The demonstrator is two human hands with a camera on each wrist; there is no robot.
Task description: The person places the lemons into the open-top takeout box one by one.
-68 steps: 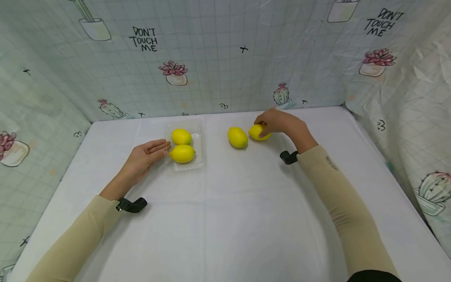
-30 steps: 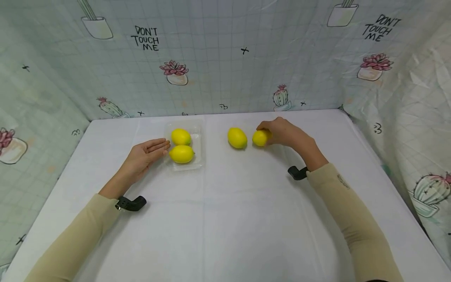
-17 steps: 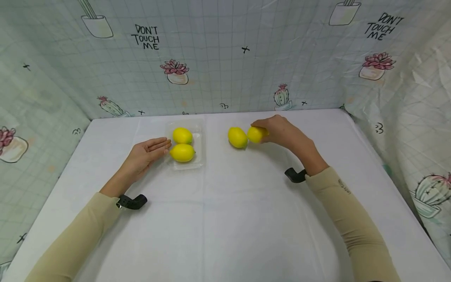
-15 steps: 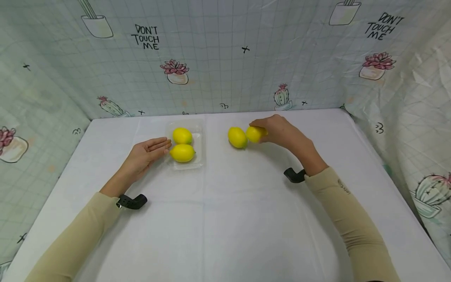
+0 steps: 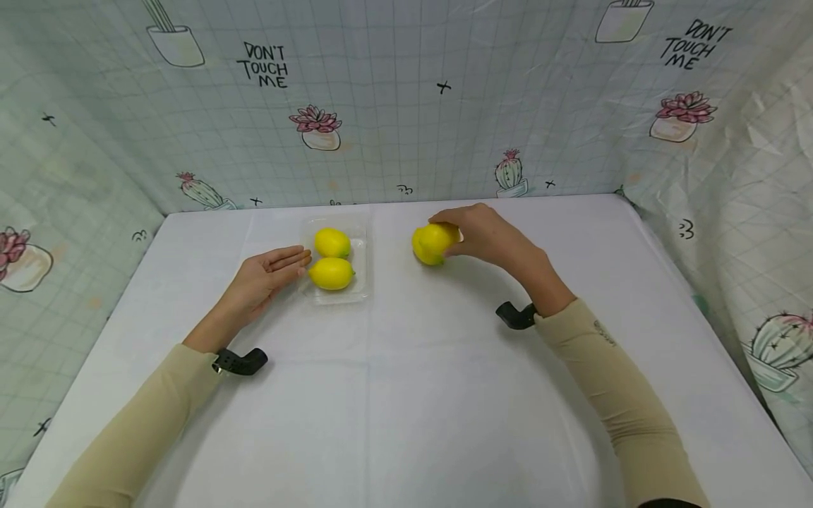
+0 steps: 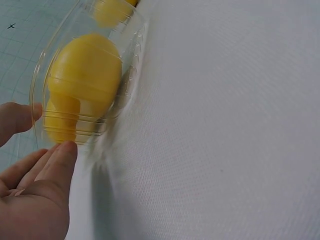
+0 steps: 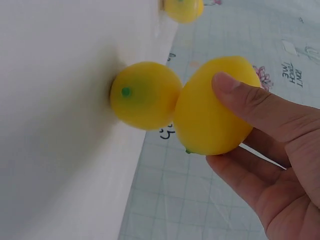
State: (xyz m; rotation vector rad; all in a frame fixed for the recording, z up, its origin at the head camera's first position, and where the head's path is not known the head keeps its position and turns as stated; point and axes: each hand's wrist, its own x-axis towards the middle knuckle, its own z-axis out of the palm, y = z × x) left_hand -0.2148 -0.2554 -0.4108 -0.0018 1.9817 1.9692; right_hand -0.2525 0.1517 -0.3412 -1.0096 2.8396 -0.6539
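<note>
My right hand holds a yellow lemon between thumb and fingers, raised off the table. Just beyond it, another lemon rests on the white cloth; the held one overlaps it in the head and right wrist views. On the left lies a clear plastic tray carrying a rear lemon and a front lemon. My left hand is at the tray's left side with fingers straight, its fingertips and thumb right at the tray's edge.
A white cloth covers the table. Behind it and at both sides hang pale gridded curtains printed with cacti and lettering. A black wrist-worn device sits at the left wrist, and a matching one at the right.
My right hand has picked up the lemon at the right and carried it left, over beside the lemon lying on the cloth. The left hand and tray have stayed in place.
</note>
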